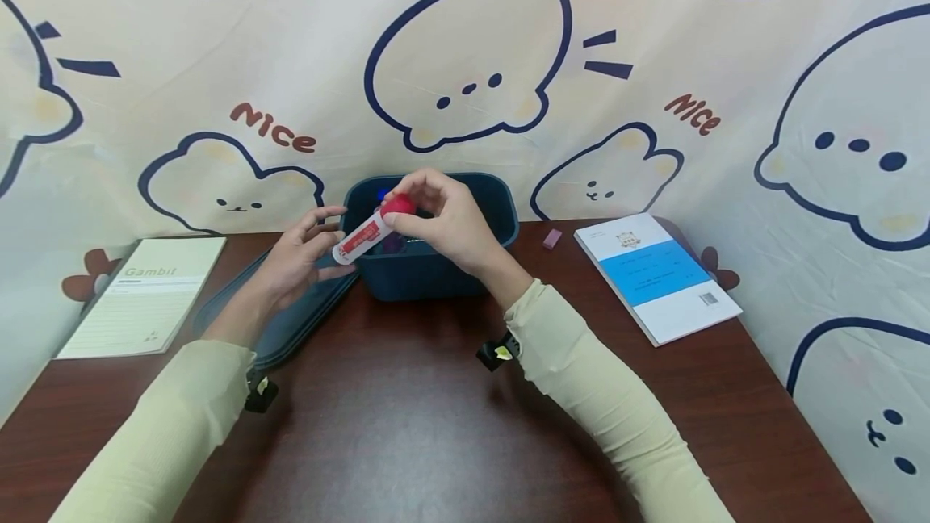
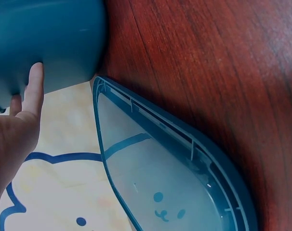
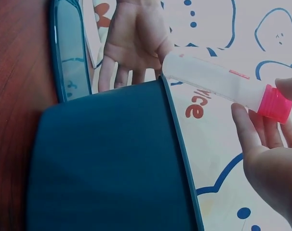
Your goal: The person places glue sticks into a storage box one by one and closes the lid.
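My right hand [image 1: 454, 224] pinches the red cap of a clear tube-shaped bottle [image 1: 361, 240] with a red label, tilted above the bin's near left rim. In the right wrist view, the cap of the bottle [image 3: 208, 79] sits between thumb and fingers. My left hand [image 1: 291, 257] is at the bin's left side, fingers spread, close to the bottle's lower end; whether it touches the bottle I cannot tell. The dark teal bin [image 1: 429, 277] stands against the back wall. Inside it a blue-topped item [image 1: 382, 195] partly shows; the other contents are mostly hidden.
A teal lid [image 1: 308, 321] with a see-through panel lies left of the bin. Farther left is a pale notebook [image 1: 145, 293]. To the right are a small pink block [image 1: 552, 239] and a blue-and-white booklet [image 1: 654, 277]. A patterned cloth hangs behind the table.
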Tool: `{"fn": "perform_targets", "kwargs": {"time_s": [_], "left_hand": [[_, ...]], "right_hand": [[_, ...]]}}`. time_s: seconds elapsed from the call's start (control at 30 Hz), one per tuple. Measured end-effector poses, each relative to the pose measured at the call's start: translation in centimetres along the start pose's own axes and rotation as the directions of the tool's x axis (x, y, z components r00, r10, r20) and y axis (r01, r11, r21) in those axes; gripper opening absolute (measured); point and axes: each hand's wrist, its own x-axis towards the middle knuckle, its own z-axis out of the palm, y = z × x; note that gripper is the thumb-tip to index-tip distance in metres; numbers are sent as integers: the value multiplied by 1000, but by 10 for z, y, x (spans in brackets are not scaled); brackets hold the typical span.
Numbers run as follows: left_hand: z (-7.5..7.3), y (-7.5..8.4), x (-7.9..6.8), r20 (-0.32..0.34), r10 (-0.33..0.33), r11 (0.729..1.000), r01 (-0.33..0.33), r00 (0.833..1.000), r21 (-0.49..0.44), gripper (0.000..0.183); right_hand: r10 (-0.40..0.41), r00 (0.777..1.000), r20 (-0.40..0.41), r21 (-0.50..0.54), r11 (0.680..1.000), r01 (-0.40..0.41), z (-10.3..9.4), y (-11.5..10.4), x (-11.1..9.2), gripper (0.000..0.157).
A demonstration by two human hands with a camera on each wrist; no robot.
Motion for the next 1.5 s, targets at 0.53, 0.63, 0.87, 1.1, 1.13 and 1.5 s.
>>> {"fn": "perform_targets", "kwargs": {"time_s": [0.53,0.63,0.87,1.1,1.13,1.5], "left_hand": [[-1,0,3,-2,19,1000,-19,1000,-9,46],[-1,0,3,2,21,1000,-21,1000,-10,47],[-2,-1,1,11,22,1000,-22,1000,-12,47],[-1,-2,2,5,20,1000,-20,1000,0,47],[-1,-2,2,5,22,1000,-22,1000,1,47],[0,-2,1,5,27,1000,-27,1000,5,47]], "right_hand": [[-4,997,-82,-90,996,-4,-7,0,7,23],[7,997,-79,-121,992,-17,-7,3,8,24],[23,998,-62,-147,989,-32,-2,10,9,26],[64,997,-53,-193,979,-73,1,13,14,30],[68,996,-50,-204,976,-77,1,14,14,30],[163,986,-32,-311,936,-165,4,22,19,31]]}}
